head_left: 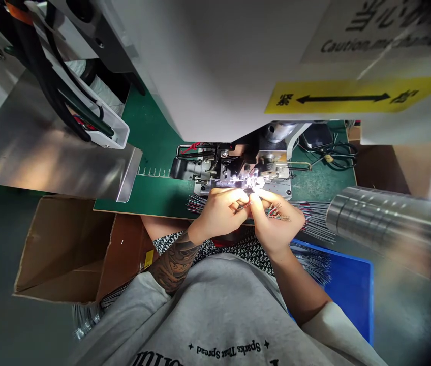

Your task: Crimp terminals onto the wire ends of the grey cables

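Big white machine (200, 76) hogs the space above and ahead, with a metal plate (66, 147) jutting in from the left and a shiny metal cylinder (383, 218) crowding the right; cardboard box (66, 249) sits lower left, blue bin (352, 290) lower right, black cable (339, 152) coiled at the back right. Left hand (219, 211) and right hand (278, 223) are both pinched narrow, fingertips close together on thin wires (277, 212) right at the machine's lit spot; coloured ends poke out of the right one; can't tell exactly which strand each grips. Front edge of the green table (158, 122) runs just under the wrists; there's some bare top left of the metal parts.
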Demonstrator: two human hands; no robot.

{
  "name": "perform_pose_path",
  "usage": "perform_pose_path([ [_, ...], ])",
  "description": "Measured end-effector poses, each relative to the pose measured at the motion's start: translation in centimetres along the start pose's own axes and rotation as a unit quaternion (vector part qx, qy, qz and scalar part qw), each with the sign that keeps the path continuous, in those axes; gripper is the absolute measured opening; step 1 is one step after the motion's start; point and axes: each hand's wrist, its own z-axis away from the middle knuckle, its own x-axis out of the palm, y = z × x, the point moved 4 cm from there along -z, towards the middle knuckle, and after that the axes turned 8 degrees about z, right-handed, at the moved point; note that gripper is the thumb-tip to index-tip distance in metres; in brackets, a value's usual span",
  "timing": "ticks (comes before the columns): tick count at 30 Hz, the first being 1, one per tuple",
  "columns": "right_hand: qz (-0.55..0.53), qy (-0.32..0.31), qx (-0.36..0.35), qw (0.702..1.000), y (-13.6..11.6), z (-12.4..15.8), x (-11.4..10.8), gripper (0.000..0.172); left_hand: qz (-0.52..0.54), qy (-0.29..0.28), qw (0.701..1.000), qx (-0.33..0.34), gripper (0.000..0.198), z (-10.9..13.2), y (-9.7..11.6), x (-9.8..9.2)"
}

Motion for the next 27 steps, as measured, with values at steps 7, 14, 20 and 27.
perform_pose_path([
  [7,0.023,-0.042,-0.029,0.998,-0.4,-0.8,0.3,0.008,-0.003,0.028,0.999,-0.026,0.036,0.4,-0.1,0.0],
  [14,-0.013,-0.083,0.023,0.996,-0.3,-1.4,0.6,0.015,-0.016,0.053,0.998,-0.022,0.033,0.7,-0.1,0.1],
  [20,-0.037,-0.101,0.043,0.993,-0.7,-1.7,0.8,0.019,-0.025,0.075,0.996,-0.031,0.033,0.9,-0.1,0.0],
  [27,-0.04,-0.106,0.056,0.992,-0.2,-1.7,0.9,0.011,-0.017,0.084,0.996,-0.037,0.031,0.9,-0.1,0.0],
])
